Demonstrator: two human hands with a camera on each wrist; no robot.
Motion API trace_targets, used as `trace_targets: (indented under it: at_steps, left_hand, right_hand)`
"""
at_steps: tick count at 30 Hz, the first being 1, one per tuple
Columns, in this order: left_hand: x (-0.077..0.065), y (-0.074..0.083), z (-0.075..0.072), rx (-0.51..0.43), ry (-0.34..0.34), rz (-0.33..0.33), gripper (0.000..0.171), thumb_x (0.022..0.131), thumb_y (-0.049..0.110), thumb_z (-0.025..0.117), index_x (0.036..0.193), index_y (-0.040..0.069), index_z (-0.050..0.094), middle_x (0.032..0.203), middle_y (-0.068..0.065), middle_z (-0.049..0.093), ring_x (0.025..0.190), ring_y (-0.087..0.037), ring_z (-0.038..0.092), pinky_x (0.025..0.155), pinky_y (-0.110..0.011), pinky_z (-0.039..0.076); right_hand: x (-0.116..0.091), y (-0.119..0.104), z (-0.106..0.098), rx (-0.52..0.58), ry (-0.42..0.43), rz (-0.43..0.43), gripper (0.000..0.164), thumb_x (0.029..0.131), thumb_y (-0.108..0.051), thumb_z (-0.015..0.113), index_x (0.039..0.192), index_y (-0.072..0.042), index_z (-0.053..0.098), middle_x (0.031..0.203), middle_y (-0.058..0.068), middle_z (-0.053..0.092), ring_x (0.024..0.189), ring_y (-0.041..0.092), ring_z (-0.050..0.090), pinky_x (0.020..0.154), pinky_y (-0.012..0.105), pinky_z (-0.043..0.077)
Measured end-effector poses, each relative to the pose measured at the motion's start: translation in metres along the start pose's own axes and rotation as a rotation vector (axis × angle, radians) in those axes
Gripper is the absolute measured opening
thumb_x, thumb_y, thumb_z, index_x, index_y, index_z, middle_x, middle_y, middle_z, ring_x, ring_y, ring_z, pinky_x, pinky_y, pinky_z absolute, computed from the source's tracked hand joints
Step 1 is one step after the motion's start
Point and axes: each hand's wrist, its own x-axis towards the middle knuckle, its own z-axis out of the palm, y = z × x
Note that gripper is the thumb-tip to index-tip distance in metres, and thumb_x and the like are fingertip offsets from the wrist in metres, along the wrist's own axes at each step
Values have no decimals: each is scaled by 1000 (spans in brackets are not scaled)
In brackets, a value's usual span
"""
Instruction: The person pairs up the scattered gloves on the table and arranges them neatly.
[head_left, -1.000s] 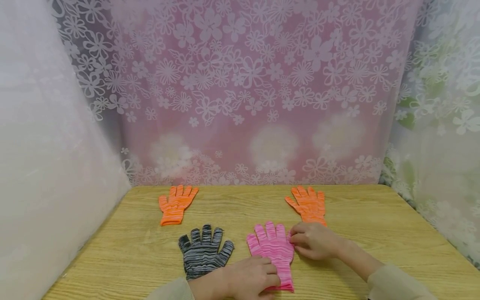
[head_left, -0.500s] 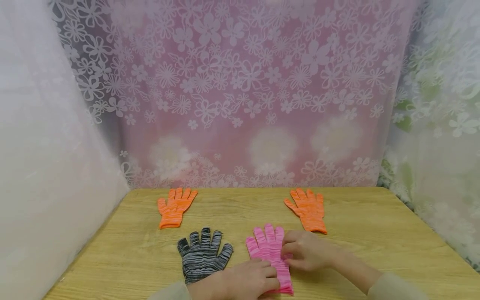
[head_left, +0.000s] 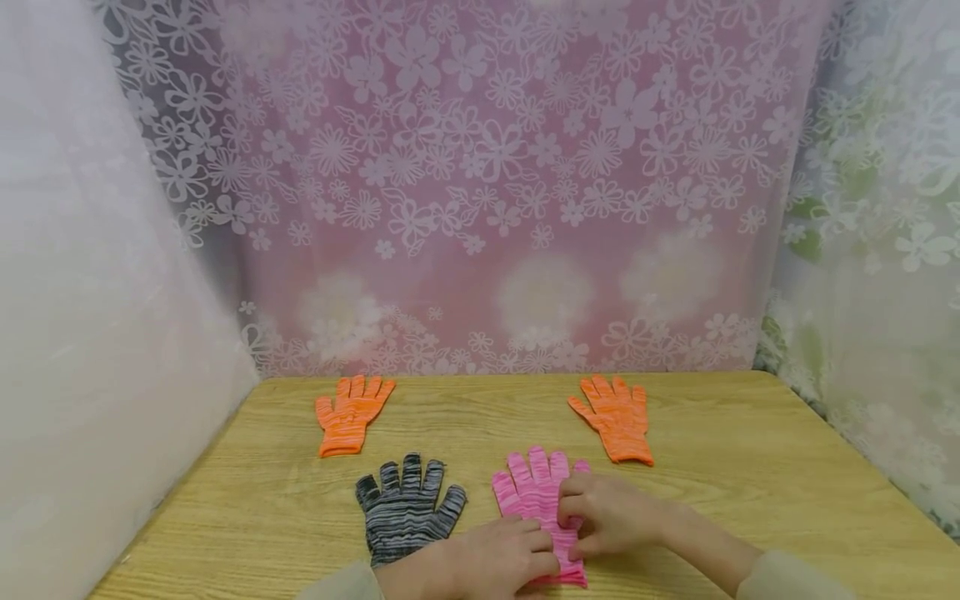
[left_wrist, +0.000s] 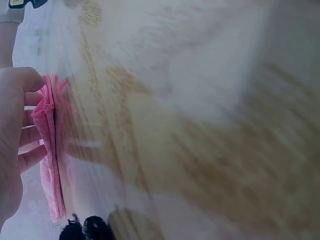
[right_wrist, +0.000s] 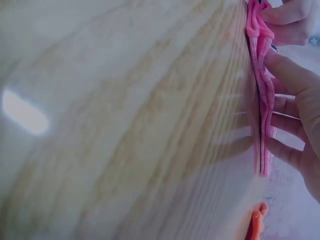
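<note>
A pink knitted glove (head_left: 536, 500) lies flat on the table, its fingers pointing away and its cuff toward me. My left hand (head_left: 498, 554) rests over the cuff's left side; in the left wrist view its spread fingers (left_wrist: 31, 159) touch the pink fabric. At the right edge of that glove, my right hand (head_left: 611, 512) has its fingertips on the palm part and covers some of it. The right wrist view shows its thumb (right_wrist: 282, 67) against the glove near the cuff. Left of the pink glove is a black-and-grey striped glove (head_left: 405, 512), its cuff hidden behind my left forearm.
One orange glove (head_left: 352, 415) lies at the back left of the wooden table (head_left: 480, 408), another orange glove (head_left: 618, 421) at the back right. A flowered pink curtain (head_left: 480, 208) hangs behind, with pale sheets along both sides.
My right hand has moved left and slightly toward me, from the pink glove's thumb-side finger onto its palm edge. The right orange glove's cuff has come into sight. The left hand has hardly moved.
</note>
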Motion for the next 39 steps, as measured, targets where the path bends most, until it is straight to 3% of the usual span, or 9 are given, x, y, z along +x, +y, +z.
trace_targets:
  at_steps: [9,15,20,24,27,39]
  left_hand:
    - [-1,1,-1,-25,-22,-2,26,96,40,45,110,22,57,98,13,50,91,-1,43,83,-13,34]
    - [0,1,-2,-33,-29,-1,28,96,40,45,114,23,58,96,13,50,89,0,43,82,-12,34]
    - [1,1,-3,13,-2,22,26,95,39,48,113,24,60,94,13,50,87,0,43,78,-11,33]
    - [0,1,-3,24,32,40,25,95,38,49,112,24,61,94,12,51,86,0,43,77,-11,34]
    - [0,1,-2,2,36,43,25,96,37,48,112,24,61,94,12,51,85,0,42,77,-11,33]
    - [1,0,-3,-44,13,27,24,96,36,48,112,24,62,93,12,51,85,1,43,77,-10,33]
  right_hand:
    - [-2,-5,-2,-89,71,-138,16,83,-33,68,80,-17,70,86,-10,57,77,-3,50,69,9,38]
    - [-5,-5,-2,-65,89,-121,9,82,-24,70,85,-16,70,90,-9,58,82,0,53,72,12,41]
    - [-9,6,-3,-39,128,23,7,81,-10,69,87,-14,69,90,-8,60,82,3,57,70,17,45]
    - [-9,17,-6,-73,208,202,12,78,-4,70,83,-14,69,85,-7,62,78,8,60,64,22,48]
    - [-8,23,-8,-77,198,324,13,78,-1,68,82,-13,70,83,-5,63,77,11,60,62,25,48]
    - [3,33,2,-125,173,549,5,77,-7,70,80,-11,68,78,-4,59,68,11,57,53,22,43]
